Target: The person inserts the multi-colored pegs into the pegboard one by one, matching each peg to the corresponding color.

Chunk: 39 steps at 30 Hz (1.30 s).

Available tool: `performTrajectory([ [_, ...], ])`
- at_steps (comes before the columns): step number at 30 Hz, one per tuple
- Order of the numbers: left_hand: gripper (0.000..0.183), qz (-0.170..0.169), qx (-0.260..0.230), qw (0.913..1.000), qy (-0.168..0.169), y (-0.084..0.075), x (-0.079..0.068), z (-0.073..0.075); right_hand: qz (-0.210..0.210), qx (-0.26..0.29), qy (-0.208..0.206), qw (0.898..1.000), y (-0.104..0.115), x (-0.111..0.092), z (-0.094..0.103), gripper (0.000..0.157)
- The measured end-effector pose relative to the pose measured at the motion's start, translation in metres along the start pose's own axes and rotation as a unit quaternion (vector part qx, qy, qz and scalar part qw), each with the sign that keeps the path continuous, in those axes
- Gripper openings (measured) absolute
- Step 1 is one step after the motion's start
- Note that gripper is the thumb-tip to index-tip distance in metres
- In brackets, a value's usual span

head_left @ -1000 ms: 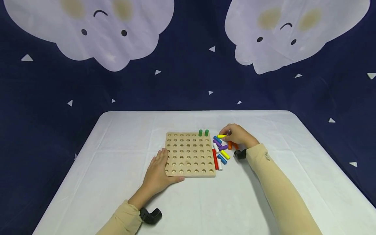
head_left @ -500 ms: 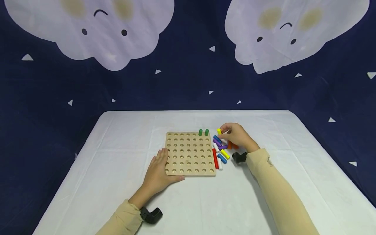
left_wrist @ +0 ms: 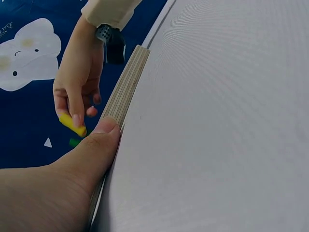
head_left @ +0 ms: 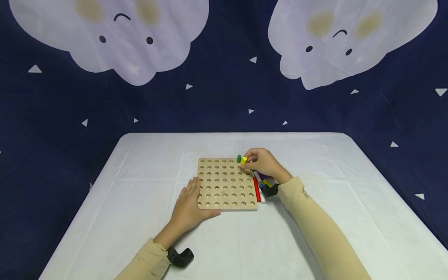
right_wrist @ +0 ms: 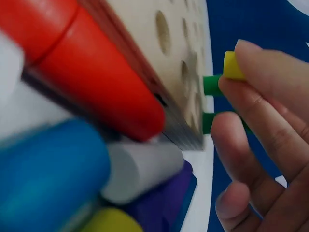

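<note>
A square wooden pegboard (head_left: 221, 184) with rows of round holes lies on the table. My left hand (head_left: 189, 204) steadies it, fingers straight over its left edge and thumb (left_wrist: 104, 133) along its front side. Between thumb and fingertips my right hand (head_left: 264, 162) pinches a yellow peg (right_wrist: 233, 66), held tilted over the board's far right corner. Two green pegs stand in the far row; one green peg (head_left: 239, 158) shows just left of the yellow one. The other green peg (right_wrist: 207, 123) is hidden behind my right hand in the head view.
Along the board's right side lie loose pegs: red pegs (right_wrist: 106, 82) end to end, a blue peg (right_wrist: 48, 174), a white peg (right_wrist: 145, 169), a purple peg (right_wrist: 164, 203) and another yellow peg (right_wrist: 111, 223). My right wrist covers part of this pile in the head view.
My right hand has lifted the yellow peg from the pile, turned it more upright and carried it left to the board's far right corner. My left hand has stayed in place.
</note>
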State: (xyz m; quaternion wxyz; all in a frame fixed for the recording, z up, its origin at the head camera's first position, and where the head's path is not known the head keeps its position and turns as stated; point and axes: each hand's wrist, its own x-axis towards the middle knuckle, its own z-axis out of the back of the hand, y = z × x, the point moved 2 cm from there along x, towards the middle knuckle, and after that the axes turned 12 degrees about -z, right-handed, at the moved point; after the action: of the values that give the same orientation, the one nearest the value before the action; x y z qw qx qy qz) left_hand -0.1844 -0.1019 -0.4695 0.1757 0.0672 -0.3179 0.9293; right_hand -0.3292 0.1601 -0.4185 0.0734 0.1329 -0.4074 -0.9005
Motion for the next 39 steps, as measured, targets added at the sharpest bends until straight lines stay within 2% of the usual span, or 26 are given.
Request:
performTrajectory([
  [6, 0.135, 0.006, 0.000, 0.9998, 0.018, -0.001, 0.002, 0.001, -0.014, -0.017, -0.010, 1.000, 0.004, 0.005, -0.007, 0.019],
  [17, 0.135, 0.006, -0.001, 0.9997, 0.022, -0.002, 0.004, 0.003, 0.002, -0.068, -0.022, 0.997, 0.010, 0.004, -0.008, 0.016],
  [26, 0.135, 0.009, 0.003, 0.9997, 0.024, -0.002, 0.002, 0.002, -0.016, -0.124, -0.048, 0.991, 0.011, 0.000, -0.012, 0.019],
  [32, 0.135, 0.012, 0.001, 0.9997, 0.023, -0.001, 0.000, -0.001, -0.034, -0.111, -0.033, 0.993, 0.010, -0.005, -0.009, 0.030],
  [39, 0.135, 0.011, 0.004, 0.9997, 0.021, 0.000, 0.000, 0.000, 0.007, -0.073, -0.040, 0.996, 0.004, -0.016, 0.010, 0.027],
])
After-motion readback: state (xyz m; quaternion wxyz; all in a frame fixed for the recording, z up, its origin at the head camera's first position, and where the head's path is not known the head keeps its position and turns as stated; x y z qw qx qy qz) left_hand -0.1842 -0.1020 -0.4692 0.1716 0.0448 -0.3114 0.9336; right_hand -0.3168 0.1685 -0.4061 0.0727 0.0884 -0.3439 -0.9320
